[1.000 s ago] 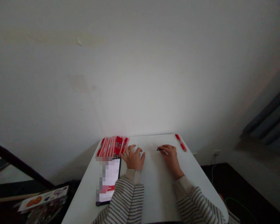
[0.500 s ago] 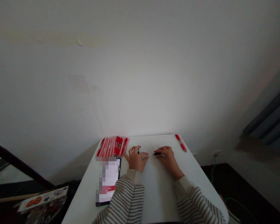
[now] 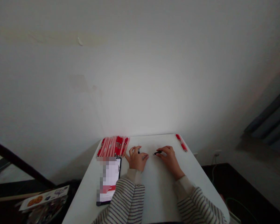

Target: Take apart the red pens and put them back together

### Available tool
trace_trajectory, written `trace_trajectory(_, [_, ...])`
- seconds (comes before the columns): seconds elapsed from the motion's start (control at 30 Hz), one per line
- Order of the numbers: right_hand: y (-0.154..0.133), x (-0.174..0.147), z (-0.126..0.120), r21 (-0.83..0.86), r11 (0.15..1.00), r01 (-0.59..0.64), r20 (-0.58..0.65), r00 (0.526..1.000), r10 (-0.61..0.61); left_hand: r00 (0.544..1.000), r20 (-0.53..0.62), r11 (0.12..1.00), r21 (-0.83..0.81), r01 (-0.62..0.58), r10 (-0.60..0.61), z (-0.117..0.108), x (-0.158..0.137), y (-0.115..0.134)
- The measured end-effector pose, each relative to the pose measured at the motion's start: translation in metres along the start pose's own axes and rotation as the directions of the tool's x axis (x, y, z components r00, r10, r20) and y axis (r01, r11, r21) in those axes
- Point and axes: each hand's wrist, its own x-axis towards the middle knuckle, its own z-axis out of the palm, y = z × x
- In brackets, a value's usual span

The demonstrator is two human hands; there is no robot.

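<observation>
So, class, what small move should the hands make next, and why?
Probably the right hand should ease towards the left hand: its fingers pinch a black piece reaching that way, a dark bit shows at the left hand, and a gap separates the hands.

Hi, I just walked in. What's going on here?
A person is working with both bare hands at a white table. The right hand pinches a small, slim black piece. The left hand is opposite, fingers curled near a small dark object; its grip is unclear. A row of slim red and pink pens lies at the far left, with a black-edged phone nearer the person. Another red pen lies at the far right.
</observation>
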Motion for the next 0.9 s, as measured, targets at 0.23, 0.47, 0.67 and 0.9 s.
trace_trajectory(0.23, [-0.0006, -0.0001, -0.0002, -0.004, 1.000, -0.021, -0.001, 1.000, 0.021, 1.000, 0.017, 0.999, -0.031, 0.009, -0.008, -0.0040, -0.0007, 0.0034])
trace_trajectory(0.47, [-0.0047, -0.0004, -0.0033, -0.066, 0.998, 0.021, 0.017, 1.000, -0.020, 1.000, 0.029, 1.000, -0.022, 0.013, -0.013, -0.0026, 0.0004, 0.0014])
trace_trajectory(0.67, [-0.0002, 0.0011, -0.0025, -0.118, 0.993, 0.011, -0.040, 0.999, -0.016, 1.000, -0.007, 1.000, 0.012, 0.024, -0.024, -0.0021, 0.0004, 0.0004])
trace_trajectory(0.9, [0.0042, 0.0017, -0.0028, -0.151, 0.986, -0.069, -0.137, 0.989, 0.048, 1.000, -0.024, 0.999, 0.049, 0.020, -0.019, -0.0007, 0.0006, -0.0017])
